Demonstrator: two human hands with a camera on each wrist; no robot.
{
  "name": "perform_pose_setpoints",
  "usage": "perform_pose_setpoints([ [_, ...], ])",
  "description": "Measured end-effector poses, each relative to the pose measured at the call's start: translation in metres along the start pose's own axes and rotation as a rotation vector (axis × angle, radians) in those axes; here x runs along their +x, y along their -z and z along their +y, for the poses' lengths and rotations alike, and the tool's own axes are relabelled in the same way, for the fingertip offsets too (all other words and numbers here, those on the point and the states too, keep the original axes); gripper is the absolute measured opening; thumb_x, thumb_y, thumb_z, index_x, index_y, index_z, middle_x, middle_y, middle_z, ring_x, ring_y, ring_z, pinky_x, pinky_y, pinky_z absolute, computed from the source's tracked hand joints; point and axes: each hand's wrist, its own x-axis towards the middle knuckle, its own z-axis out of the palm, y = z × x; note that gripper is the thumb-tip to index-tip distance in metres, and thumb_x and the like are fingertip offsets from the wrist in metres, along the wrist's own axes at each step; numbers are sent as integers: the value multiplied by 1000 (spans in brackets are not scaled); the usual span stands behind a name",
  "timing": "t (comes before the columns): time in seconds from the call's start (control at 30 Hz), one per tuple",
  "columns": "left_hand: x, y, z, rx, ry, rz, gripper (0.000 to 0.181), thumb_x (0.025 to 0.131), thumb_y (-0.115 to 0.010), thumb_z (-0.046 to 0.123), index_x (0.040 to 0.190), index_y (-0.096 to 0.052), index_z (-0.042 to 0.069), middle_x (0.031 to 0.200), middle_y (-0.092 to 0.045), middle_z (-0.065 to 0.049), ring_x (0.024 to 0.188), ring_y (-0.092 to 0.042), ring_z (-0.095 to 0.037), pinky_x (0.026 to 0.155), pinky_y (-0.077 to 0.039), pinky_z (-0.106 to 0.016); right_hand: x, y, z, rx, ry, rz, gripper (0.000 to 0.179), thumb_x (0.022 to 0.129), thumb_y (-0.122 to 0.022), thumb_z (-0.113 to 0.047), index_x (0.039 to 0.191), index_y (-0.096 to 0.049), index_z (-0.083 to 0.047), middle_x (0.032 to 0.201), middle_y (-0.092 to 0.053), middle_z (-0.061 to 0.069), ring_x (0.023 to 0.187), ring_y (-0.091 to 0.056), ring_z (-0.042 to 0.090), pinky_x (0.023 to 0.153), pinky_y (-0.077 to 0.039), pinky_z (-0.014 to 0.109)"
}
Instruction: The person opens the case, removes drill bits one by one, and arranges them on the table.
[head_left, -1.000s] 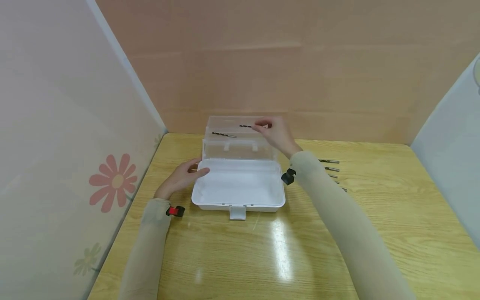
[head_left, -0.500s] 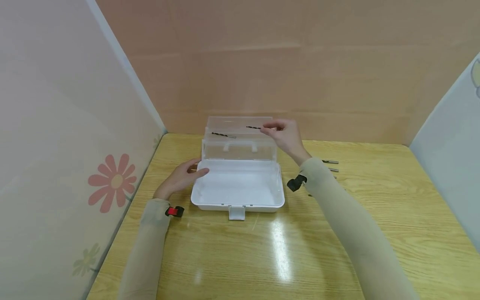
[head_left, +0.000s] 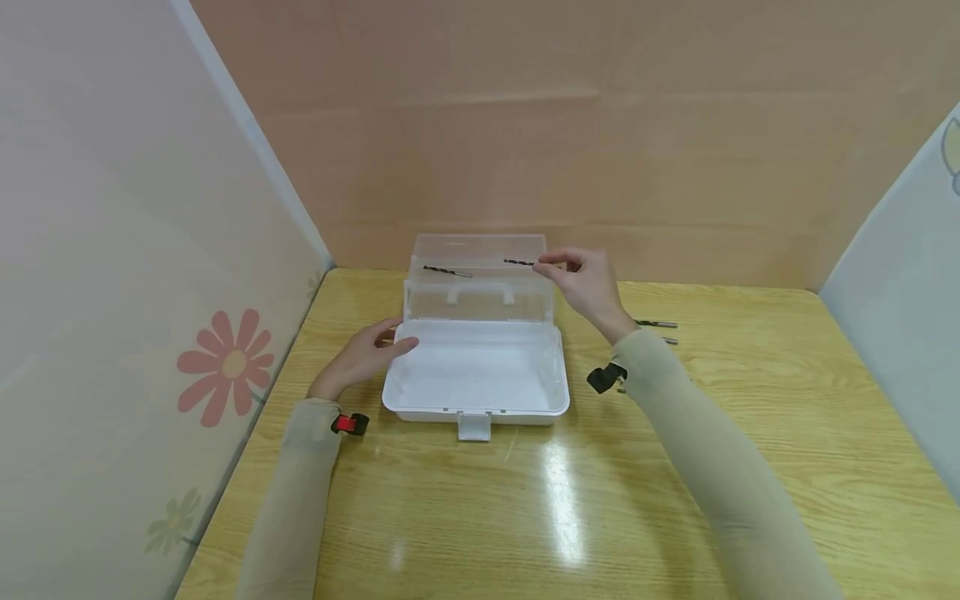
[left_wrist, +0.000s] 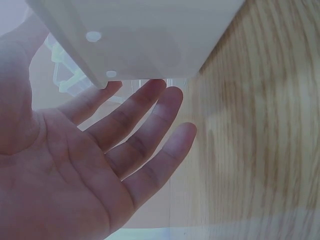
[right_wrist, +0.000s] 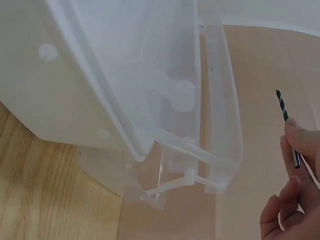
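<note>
A white toolbox [head_left: 476, 375] stands open on the table, its clear tiered trays [head_left: 480, 300] unfolded at the back. My left hand [head_left: 360, 358] holds the box's left rear corner, thumb over the rim; in the left wrist view its fingertips [left_wrist: 172, 97] reach past the box's end. With thumb and fingertips my right hand [head_left: 588, 283] pinches a twist drill bit [head_left: 517, 262], fluted end pointing left, by the right end of the upper trays. The right wrist view shows this drill bit [right_wrist: 282, 106] apart from the trays. Another drill bit [head_left: 447, 272] lies in an upper tray.
More drill bits [head_left: 658, 323] lie on the wooden table [head_left: 765, 400] right of the box, partly hidden by the right sleeve. A front latch [head_left: 474, 427] hangs down from the box. Walls close off the back and both sides.
My right hand has moved right and slightly nearer, carrying the pinched drill bit from above the trays toward their right end. The left hand and the box have stayed in place.
</note>
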Motion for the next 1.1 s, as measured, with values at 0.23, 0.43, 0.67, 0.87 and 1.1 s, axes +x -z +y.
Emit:
perform_pose_setpoints([
  [0.23, 4, -1, -2, -3, -13, -2, 91, 100, -61, 69, 170, -32, 19, 169, -37, -23, 151, -43, -46, 119, -43, -65, -7, 9, 6, -7, -17, -2, 20, 94, -85, -25, 106, -86, -9, 59, -57, -7, 52, -33, 9, 49, -24, 24],
  [0.43, 6, -1, -2, -10, -22, -5, 90, 100, -61, 69, 170, -31, 20, 170, -36, -22, 152, -42, -46, 119, -42, -65, -16, 15, 20, -18, 27, 23, 21, 94, -85, -26, 105, -85, -8, 70, -65, 3, 53, -35, 9, 50, -28, 24],
  [0.67, 6, 0, -2, -5, -18, -3, 90, 100, -61, 68, 170, -32, 19, 170, -36, -23, 151, -42, -46, 119, -43, -65, -28, 23, 31, -11, -17, 60, 25, 94, -85, -30, 106, -85, -9, 73, -66, 4, 56, -39, 10, 53, -31, 24],
  [0.87, 6, 2, -3, -4, -21, 0, 90, 101, -61, 67, 170, -31, 18, 170, -36, -23, 152, -42, -47, 119, -43, -65, -40, 30, 39, -19, -29, 50, 24, 95, -84, -30, 106, -85, -9, 71, -64, 0, 57, -41, 12, 55, -33, 26],
  [1.1, 5, 2, -3, 1, -18, 0, 90, 101, -59, 69, 170, -30, 18, 170, -36, -24, 152, -42, -47, 119, -42, -66, -57, 39, 48, -31, -66, 15, 26, 96, -83, -30, 108, -83, -8, 83, -69, -9, 64, -43, 11, 60, -36, 25],
])
